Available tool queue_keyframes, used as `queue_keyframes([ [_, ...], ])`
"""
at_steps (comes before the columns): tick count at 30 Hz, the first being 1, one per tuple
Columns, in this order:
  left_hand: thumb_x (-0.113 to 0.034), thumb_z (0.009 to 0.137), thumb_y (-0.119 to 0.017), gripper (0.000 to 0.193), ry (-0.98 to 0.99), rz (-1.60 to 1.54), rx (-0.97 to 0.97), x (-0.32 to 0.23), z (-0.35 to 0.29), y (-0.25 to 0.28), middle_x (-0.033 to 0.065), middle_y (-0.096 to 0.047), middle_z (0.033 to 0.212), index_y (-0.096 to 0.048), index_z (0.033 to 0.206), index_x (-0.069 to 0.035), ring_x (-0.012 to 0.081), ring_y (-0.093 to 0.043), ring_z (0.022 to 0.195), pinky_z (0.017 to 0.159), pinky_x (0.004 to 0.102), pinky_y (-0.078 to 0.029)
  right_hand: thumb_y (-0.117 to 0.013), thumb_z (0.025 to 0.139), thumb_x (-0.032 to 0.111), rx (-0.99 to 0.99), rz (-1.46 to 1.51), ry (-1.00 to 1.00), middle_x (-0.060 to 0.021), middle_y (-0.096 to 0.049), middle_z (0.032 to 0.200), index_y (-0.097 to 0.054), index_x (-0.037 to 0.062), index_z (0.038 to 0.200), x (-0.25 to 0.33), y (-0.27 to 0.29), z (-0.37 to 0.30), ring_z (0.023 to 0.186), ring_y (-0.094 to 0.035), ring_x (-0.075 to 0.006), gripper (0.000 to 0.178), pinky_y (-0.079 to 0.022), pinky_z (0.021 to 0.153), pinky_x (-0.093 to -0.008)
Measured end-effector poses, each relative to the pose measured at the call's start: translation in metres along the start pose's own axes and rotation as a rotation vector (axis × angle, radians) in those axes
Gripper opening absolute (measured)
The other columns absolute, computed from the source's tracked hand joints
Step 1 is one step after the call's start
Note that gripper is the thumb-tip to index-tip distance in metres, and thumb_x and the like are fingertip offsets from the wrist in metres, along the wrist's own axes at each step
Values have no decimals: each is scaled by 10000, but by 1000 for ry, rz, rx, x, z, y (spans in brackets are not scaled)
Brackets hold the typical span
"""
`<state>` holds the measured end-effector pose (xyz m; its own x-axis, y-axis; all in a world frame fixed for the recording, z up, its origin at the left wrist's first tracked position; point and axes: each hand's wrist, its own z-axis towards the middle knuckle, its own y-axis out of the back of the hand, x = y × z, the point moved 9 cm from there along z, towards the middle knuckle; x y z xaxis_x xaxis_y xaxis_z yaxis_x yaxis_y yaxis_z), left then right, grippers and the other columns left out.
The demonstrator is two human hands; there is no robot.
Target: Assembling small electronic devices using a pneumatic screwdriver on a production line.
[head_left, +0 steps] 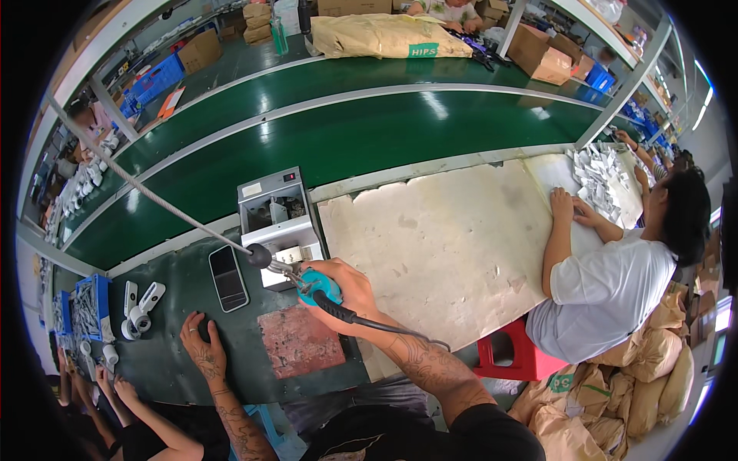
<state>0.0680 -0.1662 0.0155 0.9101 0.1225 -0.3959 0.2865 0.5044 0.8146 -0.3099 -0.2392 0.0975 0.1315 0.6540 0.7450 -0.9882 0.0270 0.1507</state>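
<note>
Screwdriver [319,288], teal-bodied and hung from a coiled cable, sat clenched in the person's right hand [350,290] at the bench centre, its tip at the grey fixture box [273,219] toward 11 o'clock. Left hand [201,346] lay flat and released on the dark mat [173,369], at 8 o'clock from the tool. Black phone [228,277] rested between them; white parts [140,311] lay at 9 o'clock.

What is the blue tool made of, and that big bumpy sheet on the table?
The blue tool in the right hand looks like smooth, slightly shiny plastic, with a black rubbery-looking cord behind it. The pale sheet looks like matte foam or thick card: its edges are ragged and its top is dented and scuffed. Which of the two it is can't be told.
</note>
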Motion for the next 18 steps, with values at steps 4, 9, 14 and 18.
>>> queue_keyframes([
  [4,-184,993,-665,264,7,-8,0,-1,-1,0,149,-621,1347,-658,1219,-46,380,-533,1298,1123,476,-399,-843,824,129,-1,11,-20,-155,-731,1073,-615,45,1254,0,1,0,900,-724,-324,493,-568,792,-397],
  [9,-187,993,-666,266,9,-3,1,1,0,0,151,-621,1350,-660,1218,-45,378,-532,1302,1124,474,-400,-836,834,146,-4,20,-30,-149,-720,1027,-614,38,1231,-1,0,-1,882,-713,-319,468,-560,789,-391],
  [14,-190,994,-666,267,8,-5,-1,2,-1,1,151,-621,1349,-659,1217,-43,379,-534,1298,1122,473,-402,-828,844,160,57,34,-43,-149,-687,997,-598,20,1160,-8,-4,-7,883,-682,-338,415,-550,795,-423],
  [18,-190,994,-667,266,-2,-6,0,2,0,-1,152,-623,1346,-660,1216,-43,380,-537,1292,1118,474,-403,-858,816,154,-8,33,-10,-168,-689,1022,-609,20,1185,-5,0,-6,893,-688,-346,464,-554,789,-422],
])
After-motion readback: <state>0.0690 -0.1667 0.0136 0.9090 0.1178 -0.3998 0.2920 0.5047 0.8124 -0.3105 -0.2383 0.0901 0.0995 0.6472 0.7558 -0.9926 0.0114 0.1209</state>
